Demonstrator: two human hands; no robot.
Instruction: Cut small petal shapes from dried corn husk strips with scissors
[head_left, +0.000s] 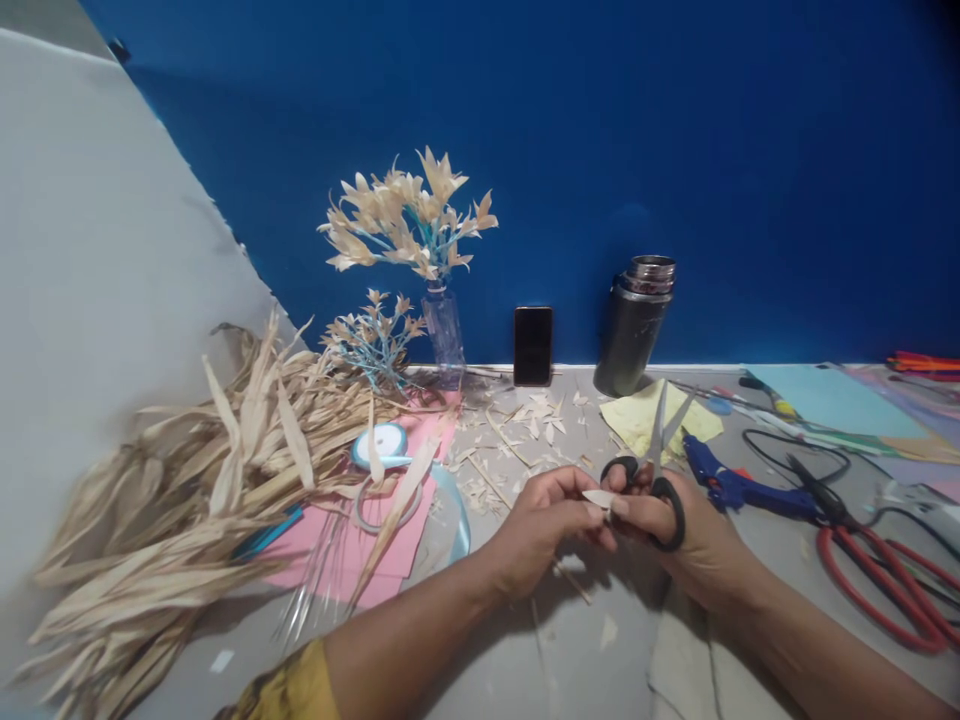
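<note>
Between the fingertips of both hands is a small pale corn husk petal (pixel 598 497), cut to a point. My left hand (pixel 541 528) is closed, pinching it from the left. A pair of scissors (pixel 681 512) with black handles hangs on the fingers of my right hand (pixel 694 553), blades apart and pointing up and away. The thumb of that same hand presses against the petal. Beyond the hands, cut husk petals (pixel 544 412) and scraps lie scattered on the grey table (pixel 570 640).
Dried corn husks (pixel 247 470) are heaped at left beside a ribbon spool (pixel 380 443) and pink paper (pixel 330 560). Behind stand husk flowers (pixel 409 215) in a plastic bottle (pixel 444 335), a phone (pixel 533 345) and a flask (pixel 634 325). A blue glue gun (pixel 742 488) and red-handled scissors (pixel 877 575) lie right.
</note>
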